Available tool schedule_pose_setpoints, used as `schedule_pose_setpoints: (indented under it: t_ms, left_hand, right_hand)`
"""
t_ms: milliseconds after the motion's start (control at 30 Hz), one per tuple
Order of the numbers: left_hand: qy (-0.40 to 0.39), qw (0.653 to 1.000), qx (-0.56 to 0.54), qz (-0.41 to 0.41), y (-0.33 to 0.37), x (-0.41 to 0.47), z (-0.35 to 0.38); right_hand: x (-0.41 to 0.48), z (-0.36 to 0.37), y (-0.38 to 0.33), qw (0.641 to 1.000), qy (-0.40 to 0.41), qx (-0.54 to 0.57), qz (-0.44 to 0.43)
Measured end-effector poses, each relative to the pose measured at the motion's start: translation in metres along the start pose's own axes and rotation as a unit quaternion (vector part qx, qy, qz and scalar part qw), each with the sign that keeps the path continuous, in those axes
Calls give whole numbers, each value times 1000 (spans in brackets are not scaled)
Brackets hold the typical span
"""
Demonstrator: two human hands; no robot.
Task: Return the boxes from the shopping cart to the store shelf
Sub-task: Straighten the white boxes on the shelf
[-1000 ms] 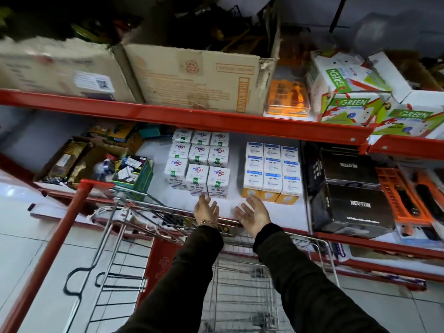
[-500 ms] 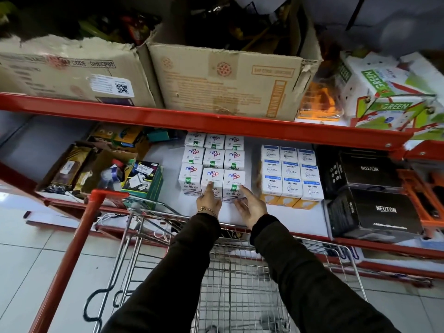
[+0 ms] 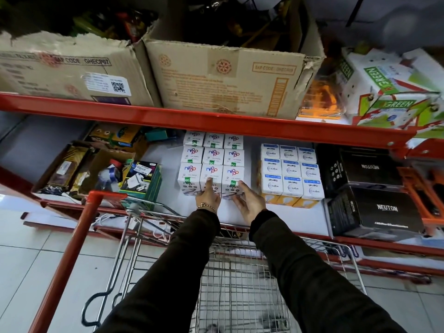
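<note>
Both arms reached out over the wire shopping cart (image 3: 240, 284) toward the lower shelf (image 3: 230, 212), dark sleeves pulled down to the wrists. The left hand (image 3: 208, 200), a thin bracelet at its wrist, lay flat against the front of the middle box in the nearest row of white boxes (image 3: 212, 162), one finger reaching up onto its top face. The right hand (image 3: 249, 203) was spread loose with its fingers against the lower front of the box at the right end of that row. Neither hand was closed round anything — they pressed on the boxes rather than gripping them.

Those white boxes stood on the shelf in a neat block three across and three deep, with colourful logos and small green squares on their tops. Just beside them to the right, with a narrow gap between, stood a second block of white and blue boxes (image 3: 292, 171) with yellow lower fronts. Further right were two black cartons (image 3: 374, 210), one behind the other.

To the left of the white block sat a green-edged packet (image 3: 141, 179) and open cardboard trays of mixed goods (image 3: 72, 167). On the red shelf rail above (image 3: 216, 121) rested two large brown cartons (image 3: 216, 78), torn at the edges, and white and green boxes (image 3: 394, 92) off to the right.

I saw no boxes in the part of the cart basket in view — only bare wire mesh, with the red handle bar (image 3: 79, 236) at the left.
</note>
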State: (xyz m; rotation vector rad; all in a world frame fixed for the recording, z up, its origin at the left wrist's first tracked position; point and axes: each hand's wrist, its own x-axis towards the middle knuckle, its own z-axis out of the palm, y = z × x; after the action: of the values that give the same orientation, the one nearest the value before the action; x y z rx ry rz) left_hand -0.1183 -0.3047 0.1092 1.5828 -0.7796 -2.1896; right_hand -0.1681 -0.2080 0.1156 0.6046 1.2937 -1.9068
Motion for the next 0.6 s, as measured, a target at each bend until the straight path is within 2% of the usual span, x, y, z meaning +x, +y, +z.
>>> schedule_pose_setpoints:
  t_ms: [300, 600]
  left_hand:
    - [-1, 999, 31, 6, -7, -11, -4]
    - [-29, 1000, 3, -9, -65, -54, 6]
  right_hand:
    - [1, -11, -1, 999, -26, -35, 14]
    - [-23, -102, 1, 994, 25, 99, 37]
